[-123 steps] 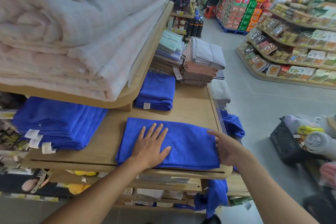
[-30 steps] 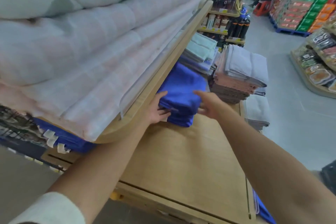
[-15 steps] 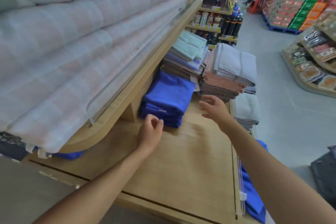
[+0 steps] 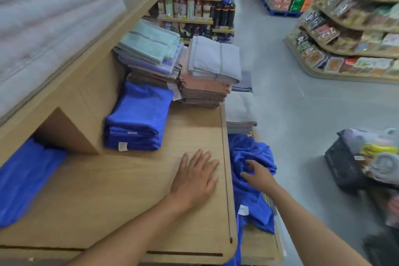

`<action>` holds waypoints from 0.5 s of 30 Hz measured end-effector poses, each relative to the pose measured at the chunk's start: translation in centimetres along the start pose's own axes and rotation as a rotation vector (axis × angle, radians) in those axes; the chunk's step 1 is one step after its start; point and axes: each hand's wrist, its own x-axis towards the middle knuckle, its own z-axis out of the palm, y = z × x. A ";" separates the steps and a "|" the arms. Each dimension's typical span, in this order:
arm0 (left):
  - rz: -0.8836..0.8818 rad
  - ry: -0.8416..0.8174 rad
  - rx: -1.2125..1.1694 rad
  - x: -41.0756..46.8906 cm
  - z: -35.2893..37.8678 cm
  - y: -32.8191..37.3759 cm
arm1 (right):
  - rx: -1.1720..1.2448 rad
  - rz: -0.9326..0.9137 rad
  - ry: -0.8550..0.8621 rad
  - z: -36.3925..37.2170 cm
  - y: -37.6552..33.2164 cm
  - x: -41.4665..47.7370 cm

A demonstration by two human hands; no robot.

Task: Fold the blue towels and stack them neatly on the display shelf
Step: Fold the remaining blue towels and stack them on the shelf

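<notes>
Crumpled blue towels [image 4: 248, 153] are heaped lower right, beyond the right edge of the display shelf [image 4: 108, 190]; a folded blue stack [image 4: 138, 121] lies centre-left. The right hand [image 4: 259, 176], fingers spread, is stretched onto them, nothing gripped; the left hand [image 4: 194, 177] is pressed flat on wood. Fetching is judged underway: one must be pinched and lifted onto the bare board.

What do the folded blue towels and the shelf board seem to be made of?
Folded blue towels: probably microfibre or a similar plush cloth with a matte finish. The surface looks fuzzy and the folded edges are soft and rounded.
Shelf board: light wood or wood-look laminate, smooth and matte. It shows fine straight grain lines and a rounded corner; which of the two it is stays open.
</notes>
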 end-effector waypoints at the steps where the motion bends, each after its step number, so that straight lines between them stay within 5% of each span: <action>1: -0.008 0.020 0.015 0.0 0.3 0.0 | -0.016 0.008 -0.051 1.0 0.6 0.1; 4: -0.014 0.073 0.007 0.0 0.8 0.0 | -0.061 -0.002 -0.073 3.2 1.7 0.0; 9: -0.015 0.108 0.003 0.2 1.2 -0.3 | -0.005 -0.137 0.215 2.1 1.5 -0.2; 15: -0.023 0.118 -0.008 0.2 1.1 -0.1 | 0.570 -0.138 0.152 -3.7 -0.9 0.0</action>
